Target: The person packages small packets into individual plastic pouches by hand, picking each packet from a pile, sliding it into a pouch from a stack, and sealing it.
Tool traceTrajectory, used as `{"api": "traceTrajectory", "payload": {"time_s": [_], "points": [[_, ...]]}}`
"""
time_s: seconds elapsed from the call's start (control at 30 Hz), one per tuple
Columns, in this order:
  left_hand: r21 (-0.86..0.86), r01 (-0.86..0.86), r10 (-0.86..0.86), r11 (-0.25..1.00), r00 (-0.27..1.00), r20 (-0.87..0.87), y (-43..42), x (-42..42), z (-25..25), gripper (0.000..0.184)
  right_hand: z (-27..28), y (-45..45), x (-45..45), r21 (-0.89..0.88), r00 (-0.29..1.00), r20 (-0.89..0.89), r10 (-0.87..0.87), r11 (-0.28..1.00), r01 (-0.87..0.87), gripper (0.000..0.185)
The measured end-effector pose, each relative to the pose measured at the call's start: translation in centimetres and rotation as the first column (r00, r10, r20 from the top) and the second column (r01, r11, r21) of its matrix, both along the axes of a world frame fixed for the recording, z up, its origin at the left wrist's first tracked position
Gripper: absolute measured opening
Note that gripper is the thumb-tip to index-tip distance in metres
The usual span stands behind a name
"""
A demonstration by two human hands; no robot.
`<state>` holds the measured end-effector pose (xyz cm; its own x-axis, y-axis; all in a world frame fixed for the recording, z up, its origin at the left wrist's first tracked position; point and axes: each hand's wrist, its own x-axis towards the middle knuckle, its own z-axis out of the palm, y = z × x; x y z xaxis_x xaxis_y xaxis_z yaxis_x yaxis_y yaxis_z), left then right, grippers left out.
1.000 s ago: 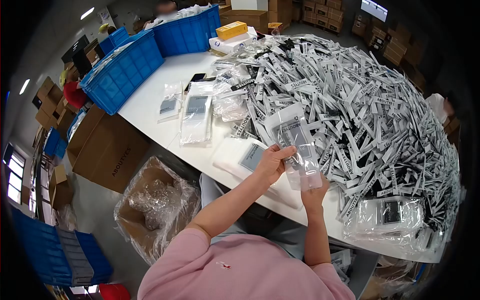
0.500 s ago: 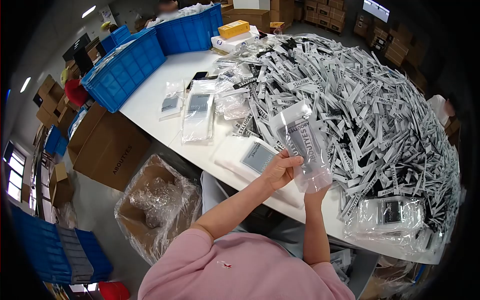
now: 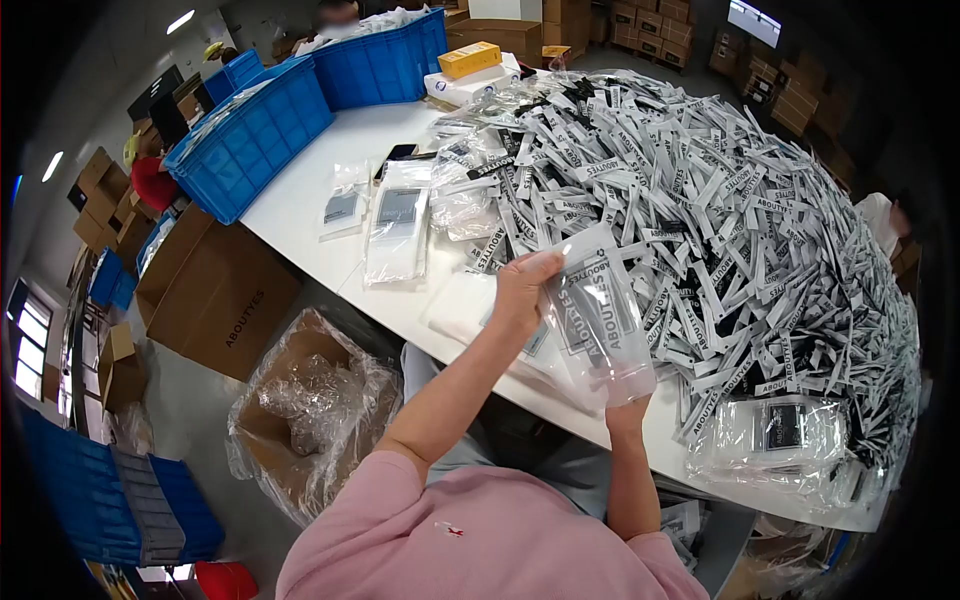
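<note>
A clear plastic pouch [image 3: 606, 338] printed "ABOUTYES" is tilted in front of me, its dark panel and lettering showing. My left hand [image 3: 532, 283] pinches its upper left edge between thumb and fingers. From below, my right hand [image 3: 627, 412] grips the pouch's lower end; its fingers are mostly hidden behind the plastic. Under the pouch and my left forearm lies a stack of flat pouches [image 3: 462, 304] on the white table [image 3: 310, 240]. Just beyond the pouch rises a large heap of slim black-and-white "ABOUTYES" sachets [image 3: 690, 190].
More flat pouches [image 3: 396, 240] lie left, near a phone [image 3: 398, 153]. Packed pouches [image 3: 775, 432] sit at the right front. Blue crates [image 3: 250, 140] line the far left edge. A plastic-lined carton [image 3: 315, 410] and a printed carton [image 3: 215, 290] stand beside the table.
My left hand has moved from the pouch's middle left side up to its upper edge. The pouch has shifted slightly down, with my right hand still at its lower end.
</note>
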<state>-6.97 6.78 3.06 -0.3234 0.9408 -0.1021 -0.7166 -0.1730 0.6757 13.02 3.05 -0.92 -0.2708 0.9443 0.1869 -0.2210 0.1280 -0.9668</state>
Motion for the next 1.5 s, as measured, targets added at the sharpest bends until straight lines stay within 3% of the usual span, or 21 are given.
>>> {"api": "traceTrajectory", "payload": {"time_s": [0.07,0.1,0.13,0.17,0.2,0.23,0.3,0.37,0.43,0.57,0.63,0.77,0.83,0.87,0.93,1.07,1.13,1.23,1.37,1.43,1.5], "points": [[-0.021,-0.155,0.134,0.988,0.906,-0.402,-0.7,-0.8,0.9,0.020,-0.4,0.1,0.9,0.040,1.000,0.007,0.031,0.999,-0.031,0.017],[-0.033,-0.224,0.155,0.974,0.764,-0.626,-1.0,-1.5,1.3,0.021,-0.6,0.3,1.3,0.077,0.998,0.013,0.062,0.995,-0.063,0.017],[0.058,-0.245,0.191,0.968,0.564,-0.803,-1.4,-2.3,1.1,0.031,-1.0,0.5,1.7,0.078,0.998,0.010,0.062,0.995,-0.063,0.017],[0.245,-0.180,0.288,0.953,0.277,-0.917,-2.2,-2.5,1.1,0.040,-1.5,0.7,2.0,0.090,0.989,0.124,0.077,0.992,-0.089,0.017],[0.397,-0.057,0.396,0.916,-0.028,-0.918,-3.4,-1.9,2.8,0.048,-1.8,0.8,2.1,0.100,0.967,0.238,0.089,0.988,-0.115,0.018],[0.383,0.174,0.399,0.907,-0.073,-0.914,-4.1,-1.1,4.2,0.059,-1.1,0.7,1.9,0.098,0.967,0.237,0.090,0.988,-0.116,0.018],[0.258,0.357,0.401,0.898,-0.419,-0.815,-5.5,1.4,6.6,0.061,1.4,0.5,1.3,0.188,0.883,0.431,0.187,0.938,-0.291,0.017],[0.269,0.423,0.459,0.865,-0.452,-0.765,-5.9,2.2,7.3,0.055,1.8,0.3,0.9,0.218,0.905,0.358,0.231,0.922,-0.321,0.017],[-0.230,0.453,0.041,0.861,-0.515,-0.856,-5.6,2.1,7.7,0.046,1.2,0.5,0.9,0.124,0.919,0.326,0.222,0.954,-0.275,0.015],[-0.248,0.529,-0.039,0.812,-0.375,-0.926,-5.0,1.7,7.7,0.022,2.0,0.2,1.1,0.013,0.952,0.197,0.233,0.971,-0.240,0.012],[-0.238,0.562,-0.077,0.792,-0.294,-0.953,-4.7,1.9,6.8,0.012,2.5,0.3,1.3,-0.058,0.905,0.295,0.305,0.952,-0.302,0.009],[-0.284,0.605,-0.220,0.744,-0.180,-0.959,-4.6,1.6,6.3,0.012,2.0,0.5,1.5,0.017,0.862,0.407,0.301,0.942,-0.336,0.009],[-0.345,0.588,-0.214,0.732,-0.282,-0.935,-4.6,1.3,6.2,0.014,0.6,0.5,1.5,-0.047,0.896,0.222,0.385,0.922,-0.384,0.008],[-0.345,0.586,-0.214,0.734,-0.282,-0.935,-4.5,1.1,5.9,0.014,-0.3,0.9,2.1,-0.045,0.895,0.221,0.387,0.921,-0.387,0.008],[-0.326,0.531,-0.253,0.782,-0.206,-0.945,-4.4,0.6,5.1,0.016,-0.6,1.9,3.3,-0.197,0.864,0.001,0.503,0.847,-0.493,0.011],[-0.314,0.485,-0.262,0.816,-0.173,-0.949,-4.5,1.2,4.1,0.018,1.8,-0.3,1.5,0.023,0.932,0.205,0.298,0.951,-0.309,0.013],[-0.273,0.505,-0.292,0.819,-0.042,-0.955,-4.8,1.9,4.3,0.018,2.2,-0.3,1.3,0.060,0.910,0.354,0.217,0.966,-0.253,0.016],[-0.310,0.529,-0.392,0.790,0.047,-0.919,-5.1,2.2,4.0,0.021,2.4,0.4,1.9,0.025,0.895,0.315,0.316,0.940,-0.340,0.015],[-0.124,0.449,-0.167,0.885,0.057,-0.984,-5.2,2.9,2.8,0.023,1.9,0.6,1.5,0.099,0.895,0.339,0.291,0.934,-0.342,0.016],[-0.063,0.403,-0.100,0.913,0.071,-0.992,-5.1,2.9,2.1,0.023,1.3,0.4,1.4,0.091,0.911,0.362,0.196,0.966,-0.244,0.017],[0.014,0.357,-0.039,0.934,0.140,-0.989,-4.7,2.1,1.3,0.020,2.6,0.4,2.0,-0.019,0.898,0.357,0.257,0.963,-0.269,0.016]]}}
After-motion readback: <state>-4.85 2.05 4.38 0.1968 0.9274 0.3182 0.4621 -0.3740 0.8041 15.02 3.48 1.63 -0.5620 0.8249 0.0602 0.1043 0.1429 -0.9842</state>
